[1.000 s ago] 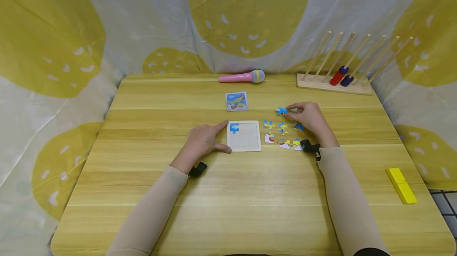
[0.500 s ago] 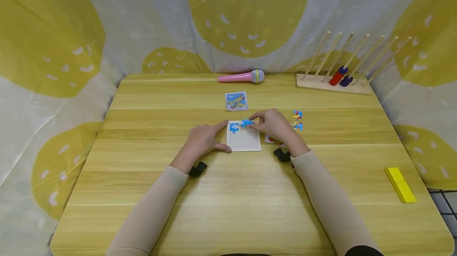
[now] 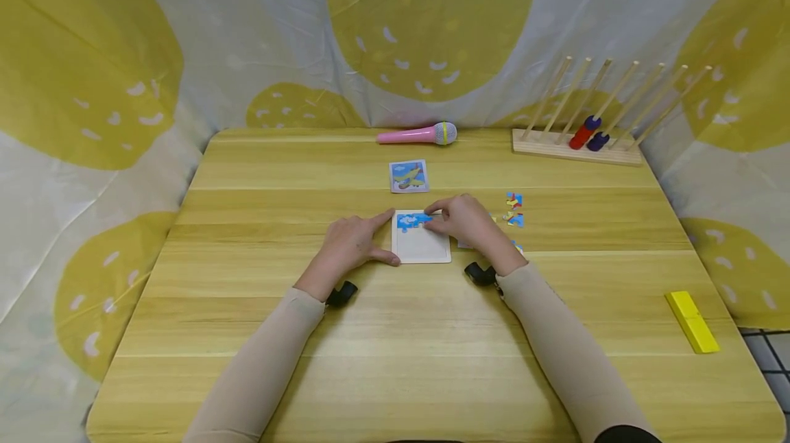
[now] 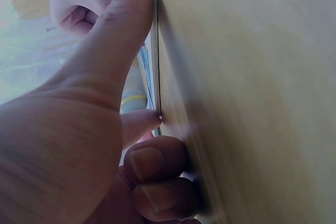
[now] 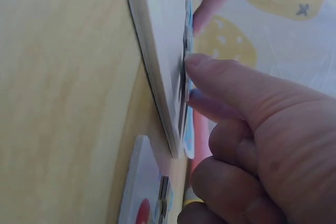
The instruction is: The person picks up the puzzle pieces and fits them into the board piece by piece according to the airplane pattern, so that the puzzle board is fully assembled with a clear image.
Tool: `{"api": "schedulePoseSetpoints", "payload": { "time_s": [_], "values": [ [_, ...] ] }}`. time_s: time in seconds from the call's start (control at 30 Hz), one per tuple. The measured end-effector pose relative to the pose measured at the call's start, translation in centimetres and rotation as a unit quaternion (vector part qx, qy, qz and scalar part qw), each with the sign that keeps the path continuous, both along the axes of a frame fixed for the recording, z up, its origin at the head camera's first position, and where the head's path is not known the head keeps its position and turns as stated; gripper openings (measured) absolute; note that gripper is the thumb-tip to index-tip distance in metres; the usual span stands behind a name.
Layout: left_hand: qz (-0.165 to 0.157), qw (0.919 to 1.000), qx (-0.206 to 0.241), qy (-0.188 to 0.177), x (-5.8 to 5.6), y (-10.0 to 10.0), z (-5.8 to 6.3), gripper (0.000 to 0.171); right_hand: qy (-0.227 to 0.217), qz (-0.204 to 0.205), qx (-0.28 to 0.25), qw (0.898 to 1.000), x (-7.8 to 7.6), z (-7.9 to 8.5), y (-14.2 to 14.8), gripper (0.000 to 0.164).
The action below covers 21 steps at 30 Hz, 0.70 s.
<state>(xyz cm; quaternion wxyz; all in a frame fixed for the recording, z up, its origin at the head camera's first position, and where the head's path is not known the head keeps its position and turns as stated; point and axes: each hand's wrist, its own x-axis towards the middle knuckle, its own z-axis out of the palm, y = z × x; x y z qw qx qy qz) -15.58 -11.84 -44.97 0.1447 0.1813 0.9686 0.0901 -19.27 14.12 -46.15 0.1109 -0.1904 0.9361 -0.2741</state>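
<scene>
A square puzzle board [image 3: 422, 249] with a pale raised rim lies mid-table. Along its left edge my left hand [image 3: 350, 243] rests, thumb and forefinger spread straight and touching the two left corners. Its other fingers show bent in the left wrist view. A blue-and-white puzzle piece [image 3: 404, 223] fills the board's top left corner. Right of it, my right hand [image 3: 468, 221] pinches a blue puzzle piece [image 3: 422, 219] between thumb and forefinger, down at the board's upper part. In the right wrist view, the right thumb [image 5: 220, 72] is at this piece's edge. Loose puzzle pieces [image 3: 513, 219] are partly hidden behind the right hand.
Behind the board lies a picture card [image 3: 409, 176] of a plane. Farther back are a pink toy microphone [image 3: 410, 135] and a pegged wooden stand [image 3: 574, 149] with red and purple beads. Yellow blocks [image 3: 692, 321] lie at the right. A patterned cloth hangs behind the table.
My right hand has carried the blue piece left from the loose pieces to the board and lowered it beside the corner piece. The left hand has stayed at the board's edge.
</scene>
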Motion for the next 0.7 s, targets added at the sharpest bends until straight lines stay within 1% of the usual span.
{"api": "schedulePoseSetpoints", "payload": {
  "time_s": [0.27,0.37,0.57,0.7],
  "values": [
    [-0.001,1.0000,-0.002,0.007,0.1,0.0,-0.1,0.110,0.006,0.003,0.004,1.000,0.2,0.0,-0.5,0.034],
    [-0.002,1.0000,-0.005,0.007,0.1,0.0,-0.1,0.110,0.012,0.007,0.009,1.000,0.4,0.0,-0.8,0.030],
    [-0.002,1.0000,-0.002,0.007,0.1,0.0,-0.2,0.109,0.037,0.004,0.024,0.999,0.7,-0.2,-1.3,0.022],
    [-0.001,1.0000,0.000,0.007,0.0,0.0,-0.2,0.109,0.030,-0.003,0.024,0.999,0.8,-0.1,-1.5,0.021]
  ]
}}
